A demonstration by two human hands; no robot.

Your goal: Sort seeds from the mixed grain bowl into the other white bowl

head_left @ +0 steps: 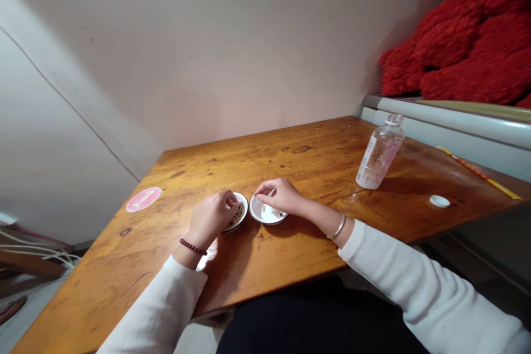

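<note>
Two small white dishes sit side by side on the wooden table (265, 160). The left dish (244, 209) holds a heap of small tan grains (237, 217). The right dish (265, 215) has only a few grains (264, 208) on it. My left hand (211, 213) is curled over the rim of the left dish, with its fingertips at the grains. My right hand (279, 196) hovers at the right dish, thumb and forefinger pinched together. Whether either hand holds a grain is hidden. A dark bead bracelet (193, 246) circles my left wrist, and a silver bangle (338, 227) my right.
A clear plastic bottle (379, 152) stands uncapped at the table's right, and its white cap (440, 201) lies near the edge. A pink round sticker (143, 199) marks the left. Walls border the far side. Red fabric (460, 50) lies on a pale ledge (448, 127).
</note>
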